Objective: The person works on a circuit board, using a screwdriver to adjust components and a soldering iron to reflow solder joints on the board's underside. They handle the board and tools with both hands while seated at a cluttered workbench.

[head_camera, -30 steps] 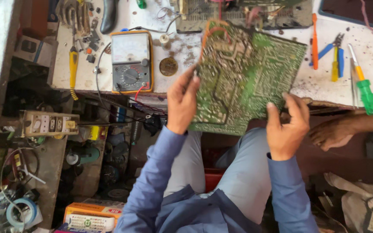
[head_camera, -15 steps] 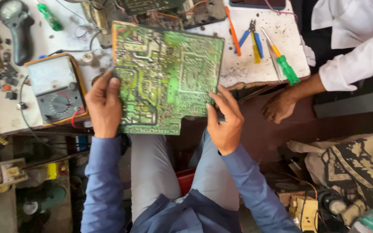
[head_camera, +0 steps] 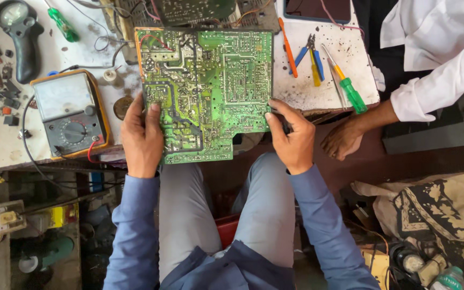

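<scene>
I see my left hand [head_camera: 142,140] and right hand [head_camera: 292,140] gripping opposite edges of a flat green rectangular circuit board [head_camera: 208,91], solder-dotted side up, above the stained white workbench [head_camera: 318,91].

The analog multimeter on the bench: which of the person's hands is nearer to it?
Left. The left hand grips the green circuit board at its left edge, just right of the multimeter. The right hand holds the board's right edge, a board's width farther off.

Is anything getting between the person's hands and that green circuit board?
No. The left hand grips the circuit board at its left edge, the right hand at its lower right corner. Both touch it directly.
</scene>
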